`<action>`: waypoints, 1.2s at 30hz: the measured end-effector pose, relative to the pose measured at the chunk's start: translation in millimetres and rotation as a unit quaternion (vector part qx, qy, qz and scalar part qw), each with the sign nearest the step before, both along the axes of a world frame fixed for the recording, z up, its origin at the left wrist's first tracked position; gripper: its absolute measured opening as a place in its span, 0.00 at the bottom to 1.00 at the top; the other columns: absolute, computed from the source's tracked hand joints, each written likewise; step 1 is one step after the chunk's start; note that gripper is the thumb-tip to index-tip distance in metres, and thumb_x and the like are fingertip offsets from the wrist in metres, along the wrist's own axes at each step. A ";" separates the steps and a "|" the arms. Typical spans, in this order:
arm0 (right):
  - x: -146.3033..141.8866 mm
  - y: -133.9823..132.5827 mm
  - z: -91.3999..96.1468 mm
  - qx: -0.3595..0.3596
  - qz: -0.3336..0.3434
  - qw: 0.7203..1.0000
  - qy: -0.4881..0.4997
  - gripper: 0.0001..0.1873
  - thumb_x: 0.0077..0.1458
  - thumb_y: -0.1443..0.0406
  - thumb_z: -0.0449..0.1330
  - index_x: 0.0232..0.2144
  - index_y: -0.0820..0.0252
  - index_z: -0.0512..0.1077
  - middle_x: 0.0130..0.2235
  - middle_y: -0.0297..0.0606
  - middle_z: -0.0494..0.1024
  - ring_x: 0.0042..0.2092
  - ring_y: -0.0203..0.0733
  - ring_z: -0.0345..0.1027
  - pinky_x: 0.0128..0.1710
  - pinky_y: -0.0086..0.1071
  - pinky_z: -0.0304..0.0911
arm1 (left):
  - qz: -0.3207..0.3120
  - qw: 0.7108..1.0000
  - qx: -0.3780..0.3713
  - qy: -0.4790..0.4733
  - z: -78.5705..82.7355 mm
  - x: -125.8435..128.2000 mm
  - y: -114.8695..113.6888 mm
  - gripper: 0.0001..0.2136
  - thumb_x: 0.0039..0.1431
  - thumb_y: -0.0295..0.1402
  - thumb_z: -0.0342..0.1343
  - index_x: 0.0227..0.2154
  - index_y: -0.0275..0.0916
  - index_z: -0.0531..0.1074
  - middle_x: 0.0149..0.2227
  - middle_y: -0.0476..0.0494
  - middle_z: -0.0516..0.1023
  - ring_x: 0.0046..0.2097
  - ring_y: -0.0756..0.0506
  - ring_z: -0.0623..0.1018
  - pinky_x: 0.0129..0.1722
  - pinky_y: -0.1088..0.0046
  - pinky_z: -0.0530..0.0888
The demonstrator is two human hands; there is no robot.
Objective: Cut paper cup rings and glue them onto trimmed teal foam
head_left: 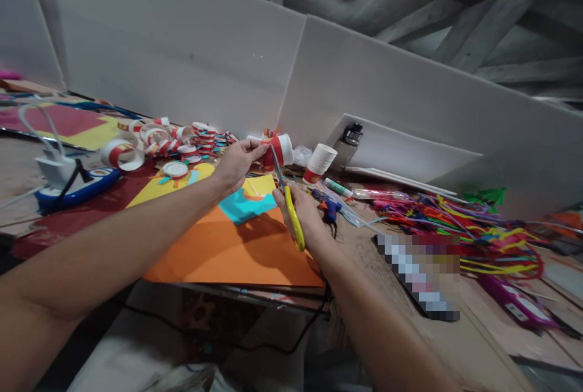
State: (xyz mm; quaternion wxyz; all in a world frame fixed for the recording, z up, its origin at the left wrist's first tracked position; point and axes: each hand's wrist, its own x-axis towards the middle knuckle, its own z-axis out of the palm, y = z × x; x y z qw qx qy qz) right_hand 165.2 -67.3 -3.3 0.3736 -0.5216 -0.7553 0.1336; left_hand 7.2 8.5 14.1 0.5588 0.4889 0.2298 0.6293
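My left hand (pixel 239 164) grips a red and white paper cup (pixel 283 150), which lies on its side in the air with its white end toward the right. In my right hand (pixel 303 209) is a pair of scissors (pixel 295 219) with yellow handles, fingers wrapped round them. The blades reach up against the cup's red wall; whether they cut into it I cannot tell. Below both hands lie an orange paper sheet (pixel 228 252), a turquoise paper piece (pixel 241 205) and a yellow paper piece (pixel 262 186).
Behind the cup rises a white partition (pixel 182 45). A stack of paper cups (pixel 321 161), a bottle (pixel 347 147) and a blue glue gun (pixel 330 206) stand or lie rightward, before colourful pipe cleaners (pixel 473 228). Cut cup rings (pixel 125 155) and a blue power strip (pixel 77 190) are leftward.
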 end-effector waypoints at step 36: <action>6.7 3.0 -7.1 -0.036 0.023 0.999 0.012 0.17 0.58 0.51 0.51 0.29 0.57 0.61 0.25 0.29 0.65 0.25 0.34 0.58 0.26 0.28 0.52 | 0.018 0.999 -0.031 -0.033 3.1 1.8 3.1 0.12 0.49 0.37 0.66 0.28 0.36 0.69 0.25 0.50 0.75 0.26 0.51 0.74 0.26 0.74 0.75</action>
